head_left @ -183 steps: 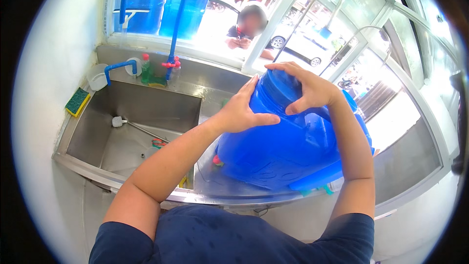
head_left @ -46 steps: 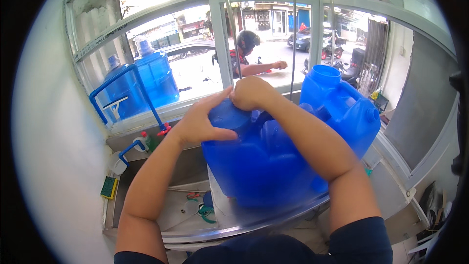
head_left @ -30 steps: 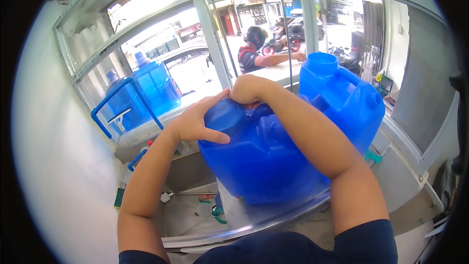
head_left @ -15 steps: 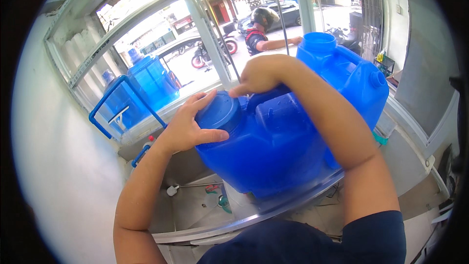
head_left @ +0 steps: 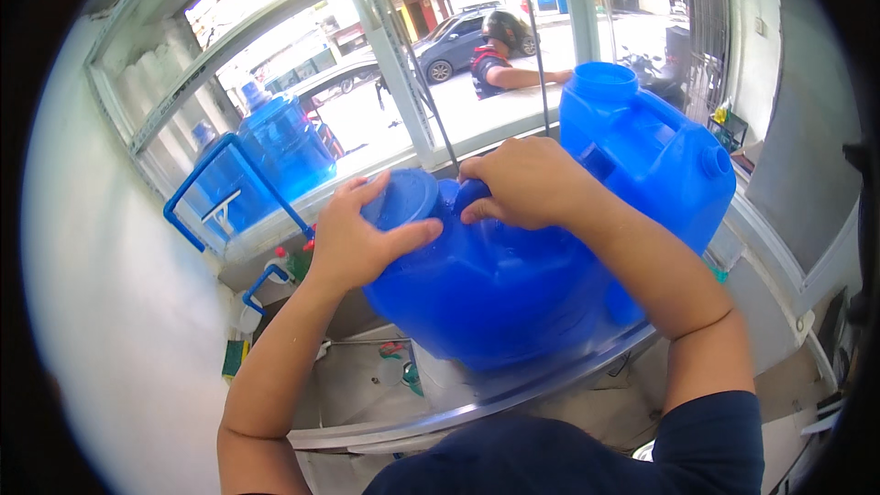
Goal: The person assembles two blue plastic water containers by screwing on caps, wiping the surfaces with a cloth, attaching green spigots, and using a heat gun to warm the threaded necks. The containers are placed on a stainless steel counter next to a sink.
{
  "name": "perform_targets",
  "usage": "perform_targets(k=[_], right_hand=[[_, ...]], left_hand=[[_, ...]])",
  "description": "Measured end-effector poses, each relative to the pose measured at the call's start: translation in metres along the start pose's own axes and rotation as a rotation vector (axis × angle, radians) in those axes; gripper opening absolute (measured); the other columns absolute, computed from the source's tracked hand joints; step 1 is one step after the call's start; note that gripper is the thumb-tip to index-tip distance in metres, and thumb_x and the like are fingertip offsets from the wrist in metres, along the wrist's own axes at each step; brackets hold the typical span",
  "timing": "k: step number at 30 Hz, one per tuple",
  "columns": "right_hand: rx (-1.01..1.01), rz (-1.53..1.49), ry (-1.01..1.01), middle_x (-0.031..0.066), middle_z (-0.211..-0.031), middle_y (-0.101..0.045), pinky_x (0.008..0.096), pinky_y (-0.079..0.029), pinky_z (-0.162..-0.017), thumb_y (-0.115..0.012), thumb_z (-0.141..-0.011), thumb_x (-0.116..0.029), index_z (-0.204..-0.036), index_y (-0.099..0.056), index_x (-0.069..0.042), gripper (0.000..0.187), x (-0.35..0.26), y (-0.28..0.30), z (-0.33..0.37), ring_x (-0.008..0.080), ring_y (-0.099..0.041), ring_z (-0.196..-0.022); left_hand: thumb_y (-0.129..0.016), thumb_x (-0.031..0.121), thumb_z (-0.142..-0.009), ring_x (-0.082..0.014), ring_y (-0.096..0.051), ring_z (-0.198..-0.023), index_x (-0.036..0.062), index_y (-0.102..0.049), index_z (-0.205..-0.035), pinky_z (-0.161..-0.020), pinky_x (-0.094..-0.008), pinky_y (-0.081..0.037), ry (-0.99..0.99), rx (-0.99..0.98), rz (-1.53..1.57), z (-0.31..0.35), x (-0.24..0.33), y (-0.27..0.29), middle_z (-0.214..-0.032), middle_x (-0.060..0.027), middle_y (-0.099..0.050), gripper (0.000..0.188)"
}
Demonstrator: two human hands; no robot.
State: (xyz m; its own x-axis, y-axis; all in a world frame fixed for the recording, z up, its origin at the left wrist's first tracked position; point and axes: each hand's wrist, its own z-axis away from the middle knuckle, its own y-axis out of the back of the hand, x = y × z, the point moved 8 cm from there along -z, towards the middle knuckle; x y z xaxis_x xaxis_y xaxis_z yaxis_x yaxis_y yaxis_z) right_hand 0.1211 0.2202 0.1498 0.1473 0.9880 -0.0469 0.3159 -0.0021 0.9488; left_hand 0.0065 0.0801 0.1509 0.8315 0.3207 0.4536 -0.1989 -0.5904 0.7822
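Observation:
A big blue water jug with wet drops on its top stands in front of me on a metal-edged counter. Its wide round cap sits on the mouth at the left end. My left hand spans this cap, thumb on the near side and fingers on the far side. My right hand is closed round the front end of the jug's handle, just right of the cap. Behind it, to the right, stands a second blue jug with its wide mouth uncapped.
Clear blue water bottles stand by the window at left, near a bent blue pipe. A sink basin lies below the left arm, a sponge beside it. Beyond the window, a helmeted person reaches toward the second jug.
My right hand has come down from above the jug and closed round its handle. My left hand stays on the cap. Outside, the red-wheeled motorcycle has gone from view and the car appears further left.

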Motion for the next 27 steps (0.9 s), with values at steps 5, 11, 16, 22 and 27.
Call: perform_targets(k=[5,11,16,22,27], right_hand=[[0.055,-0.006,-0.13,0.0174,-0.094,-0.071,0.0446,-0.054,-0.081,-0.069,-0.085,-0.045,-0.107,-0.066,-0.009,0.043,0.0,-0.005,-0.004,0.0347,-0.069,-0.093],[0.032,-0.004,-0.147,0.0172,-0.094,-0.071,0.0449,-0.054,-0.082,-0.067,-0.087,-0.047,-0.108,-0.065,-0.006,0.046,0.001,-0.003,-0.004,0.0336,-0.07,-0.094],[0.034,-0.004,-0.162,0.0169,-0.094,-0.071,0.0446,-0.054,-0.082,-0.068,-0.086,-0.047,-0.108,-0.066,-0.007,0.046,0.002,-0.006,-0.003,0.0329,-0.07,-0.094],[0.09,0.016,-0.137,0.0166,-0.093,-0.071,0.0441,-0.054,-0.082,-0.068,-0.086,-0.047,-0.108,-0.066,-0.008,0.045,0.002,-0.004,-0.005,0.0325,-0.069,-0.094],[0.071,0.026,-0.157,0.016,-0.093,-0.071,0.0434,-0.054,-0.08,-0.068,-0.086,-0.048,-0.107,-0.066,-0.008,0.045,0.001,-0.007,-0.001,0.0323,-0.07,-0.092]], left_hand=[[-0.077,0.073,-0.058,-0.0413,-0.047,-0.13,-0.0053,-0.046,-0.141,-0.107,-0.0459,-0.039,0.211,0.091,-0.255,-0.004,0.004,-0.011,-0.14,-0.0329,-0.044,0.118],[-0.083,0.064,-0.061,-0.0427,-0.026,-0.144,0.0015,-0.035,-0.149,-0.117,-0.0469,-0.025,-0.02,-0.043,-0.017,0.012,-0.008,0.016,-0.152,-0.0337,-0.028,0.118],[-0.084,0.057,-0.064,-0.0371,-0.023,-0.147,0.0096,-0.035,-0.151,-0.118,-0.0448,-0.023,-0.147,-0.273,-0.041,-0.052,-0.021,0.016,-0.155,-0.026,-0.029,0.11],[-0.063,0.069,-0.079,-0.0389,-0.04,-0.137,0.0011,-0.037,-0.149,-0.113,-0.0398,-0.032,0.023,-0.44,-0.324,-0.061,-0.008,-0.024,-0.149,-0.0295,-0.037,0.101],[-0.051,0.086,-0.07,-0.0423,-0.041,-0.135,-0.004,-0.034,-0.148,-0.111,-0.0424,-0.034,0.224,-0.454,-0.428,-0.062,-0.01,-0.029,-0.143,-0.0359,-0.039,0.121]])
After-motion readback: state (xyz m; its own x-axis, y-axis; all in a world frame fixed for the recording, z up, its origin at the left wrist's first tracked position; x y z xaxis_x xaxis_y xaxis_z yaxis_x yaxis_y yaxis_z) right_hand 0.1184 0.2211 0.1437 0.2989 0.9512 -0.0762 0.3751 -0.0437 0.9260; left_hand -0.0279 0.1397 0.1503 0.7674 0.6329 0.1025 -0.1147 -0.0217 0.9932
